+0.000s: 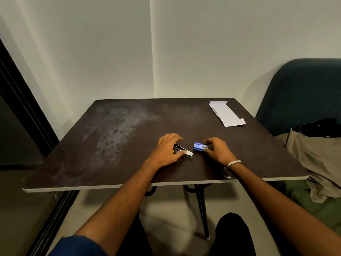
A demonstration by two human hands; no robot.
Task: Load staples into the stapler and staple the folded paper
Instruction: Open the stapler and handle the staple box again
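We are sitting at a dark table (129,163) and reaching both bare arms out over its near half. Our left hand (167,147) is lying over the stapler (184,152), its grip curling around the black body, fingers on the far side and thumb on the near side, so the hand is closing on it. The stapler's metal nose is poking out toward 3 o'clock and resting on the table. Just beside it, at 3 o'clock, our right hand (217,150) is pinching a small blue staple box (199,146) between thumb and fingertips; the box is lying flat on the table, apart from the stapler's nose by a narrow gap. A metal bangle (233,164) is hanging on the right wrist.

The folded paper (227,113) is lying at 1 o'clock, well apart from both hands, near the table's far right corner, with nothing touching it. At 3 o'clock off the table, a dark chair (304,93) is standing with beige cloth (317,163) draping beside it.
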